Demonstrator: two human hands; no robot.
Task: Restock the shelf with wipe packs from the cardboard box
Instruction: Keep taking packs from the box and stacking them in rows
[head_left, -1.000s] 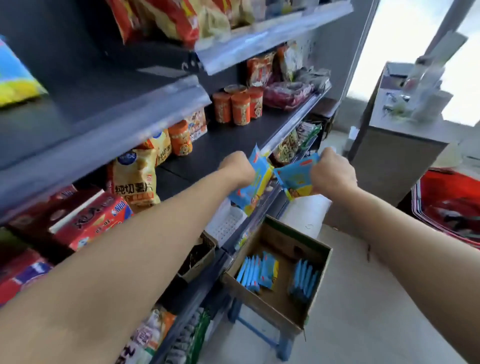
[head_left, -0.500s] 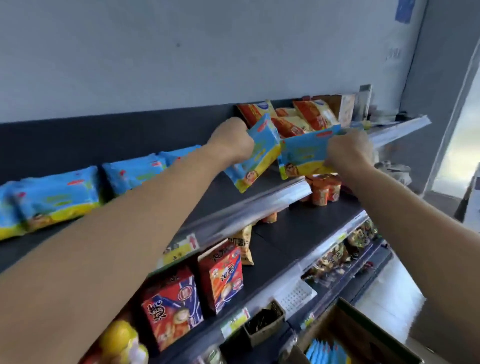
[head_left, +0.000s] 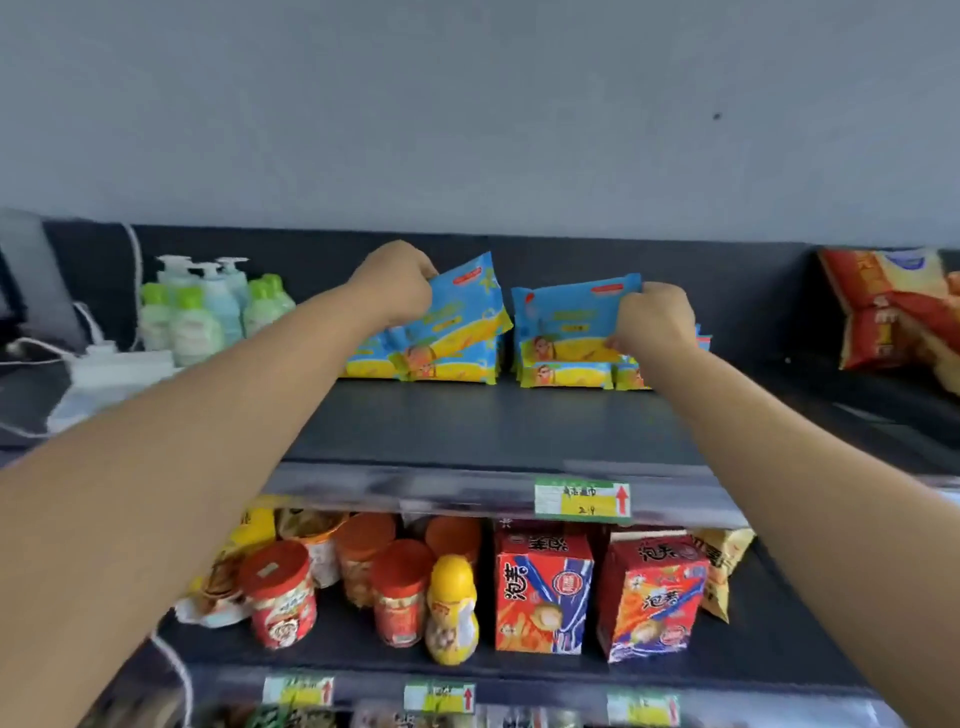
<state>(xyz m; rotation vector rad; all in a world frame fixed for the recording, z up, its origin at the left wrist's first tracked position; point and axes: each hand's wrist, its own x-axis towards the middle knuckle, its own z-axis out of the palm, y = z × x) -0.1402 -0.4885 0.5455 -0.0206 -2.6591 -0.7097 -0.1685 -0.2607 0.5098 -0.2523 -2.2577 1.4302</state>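
Up on the dark, flat top shelf (head_left: 467, 426), the left hand (head_left: 395, 283) gripped the left wipe pack (head_left: 467, 301), soft and glossy, tilted over shelved packs (head_left: 447, 366); the right hand (head_left: 652, 322) pinched the right wipe pack (head_left: 566, 314) upright above another stack (head_left: 566, 375). Below stood round red tubs (head_left: 283, 597) and printed cartons (head_left: 543, 592).

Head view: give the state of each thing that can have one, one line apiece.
left hand, grips the left wipe pack.
left wipe pack, held tilted over the left stack.
right hand, pinches the right wipe pack.
right wipe pack, held nearly level over the right stack.
pump bottles, upright, tops on.
red boxes, upright, closed.
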